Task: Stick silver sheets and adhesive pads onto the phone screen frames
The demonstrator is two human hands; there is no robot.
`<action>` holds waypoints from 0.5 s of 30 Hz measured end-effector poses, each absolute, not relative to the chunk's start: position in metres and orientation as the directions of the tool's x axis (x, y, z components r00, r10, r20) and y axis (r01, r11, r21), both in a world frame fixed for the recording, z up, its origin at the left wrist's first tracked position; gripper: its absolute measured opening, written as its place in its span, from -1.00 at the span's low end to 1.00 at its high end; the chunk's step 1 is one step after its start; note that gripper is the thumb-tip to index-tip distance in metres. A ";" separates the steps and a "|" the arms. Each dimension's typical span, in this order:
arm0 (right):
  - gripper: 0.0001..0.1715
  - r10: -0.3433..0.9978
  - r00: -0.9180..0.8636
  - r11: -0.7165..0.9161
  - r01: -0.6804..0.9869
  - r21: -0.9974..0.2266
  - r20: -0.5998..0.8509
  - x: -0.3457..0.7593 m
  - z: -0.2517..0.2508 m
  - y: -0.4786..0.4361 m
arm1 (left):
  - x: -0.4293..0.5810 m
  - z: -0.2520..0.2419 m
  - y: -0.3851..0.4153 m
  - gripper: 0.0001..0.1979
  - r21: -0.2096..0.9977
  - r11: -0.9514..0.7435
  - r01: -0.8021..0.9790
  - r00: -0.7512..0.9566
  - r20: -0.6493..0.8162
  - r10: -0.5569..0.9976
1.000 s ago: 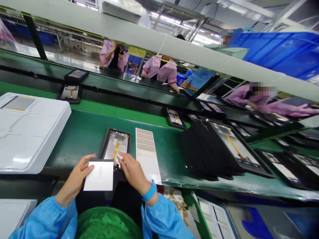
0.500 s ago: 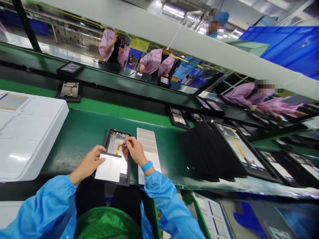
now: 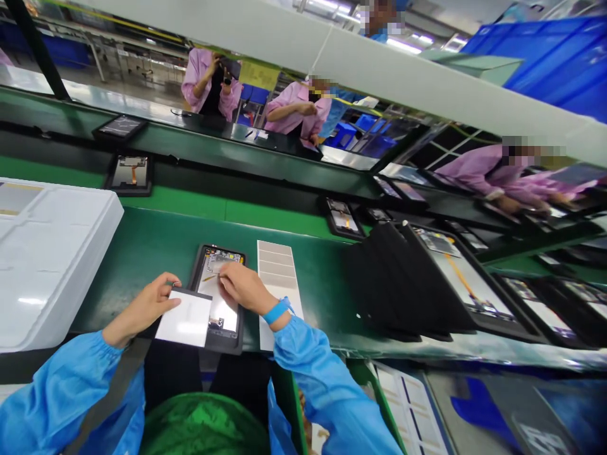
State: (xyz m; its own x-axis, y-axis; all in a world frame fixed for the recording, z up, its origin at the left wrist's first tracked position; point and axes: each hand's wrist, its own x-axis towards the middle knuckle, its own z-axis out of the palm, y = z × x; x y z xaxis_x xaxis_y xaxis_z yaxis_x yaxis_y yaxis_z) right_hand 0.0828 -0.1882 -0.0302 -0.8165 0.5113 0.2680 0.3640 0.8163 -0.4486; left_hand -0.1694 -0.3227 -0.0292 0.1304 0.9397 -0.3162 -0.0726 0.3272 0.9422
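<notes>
My left hand (image 3: 150, 308) pinches the upper left corner of a flat white rectangular panel (image 3: 184, 321) with a dark strip along its top edge. The panel overlaps the lower left of an opened tablet (image 3: 226, 316), which lies in a black frame on the bench. Over the tablet's upper part is my right hand (image 3: 244, 287), its fingertips closed beside the yellow flex cable (image 3: 209, 277). What those fingers grip is hidden. Just right of the tablet lies a white sheet with grey adhesive strips (image 3: 277, 265), partly under my right wrist.
A white plastic tray (image 3: 61, 253) stands on the left of the green bench (image 3: 152, 246). Black holders (image 3: 379, 284) and another opened tablet (image 3: 467, 278) lie to the right. More tablets (image 3: 344, 218) sit along the line behind. Co-workers in pink (image 3: 298, 107) work across the bench.
My left hand has drawn the white panel to the left, baring more of the tablet's lower part. My right hand has shifted left to the flex cable.
</notes>
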 end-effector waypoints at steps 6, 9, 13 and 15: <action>-0.91 0.662 -0.687 0.590 0.231 -0.774 0.299 0.094 -0.037 -0.169 | -0.140 -0.034 -0.280 -0.52 0.953 0.302 -0.012 0.097 -0.300 0.949; -0.85 0.721 -0.647 0.525 0.277 -0.805 0.248 0.102 -0.035 -0.168 | -0.126 -0.035 -0.264 -0.53 0.961 0.274 0.022 0.073 -0.275 0.959; -0.78 0.844 -0.498 0.397 0.328 -0.857 0.200 0.117 -0.025 -0.181 | -0.117 -0.036 -0.257 -0.55 0.968 0.245 0.055 0.064 -0.249 0.966; -0.78 0.879 -0.441 0.349 0.340 -0.873 0.180 0.125 -0.021 -0.193 | -0.116 -0.037 -0.256 -0.55 0.966 0.245 0.078 0.066 -0.251 0.966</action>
